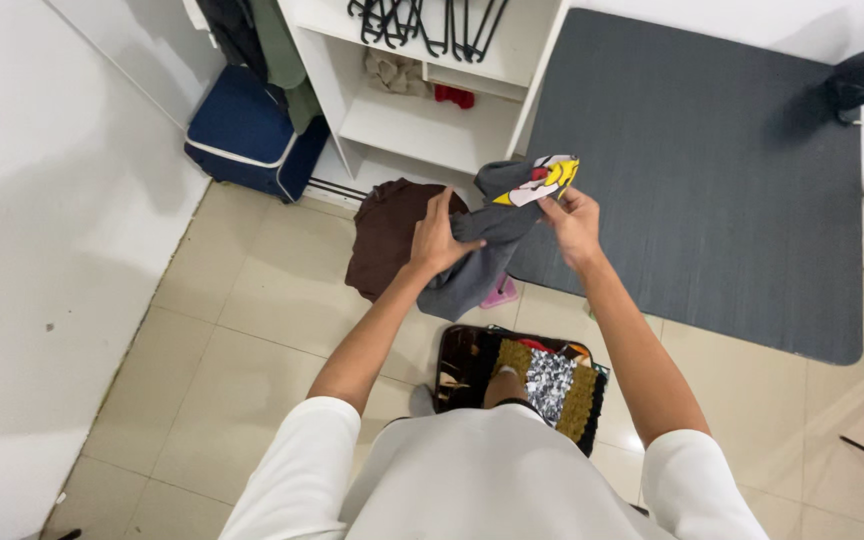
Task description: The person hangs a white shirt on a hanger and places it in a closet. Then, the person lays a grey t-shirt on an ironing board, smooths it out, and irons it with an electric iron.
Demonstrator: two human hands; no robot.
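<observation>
left hand [439,238] is closed around the middle of a grey garment [480,262], fingers curled into the cloth. right hand [574,222] pinches the top edge of the same garment, right by a yellow, white and red printed patch [542,180]. so the garment's held up in the air between both hands, its lower part drooping down toward the tiled floor [252,330]. just behind it a brown cloth [387,235] lies in a heap on the floor. past that there's a white shelf unit [422,120] with black hangers [432,25] on top, a navy bag [247,135] to its left, and a dark grey board [702,170] on the right. a patterned mat [552,385] sits near the person's feet.
</observation>
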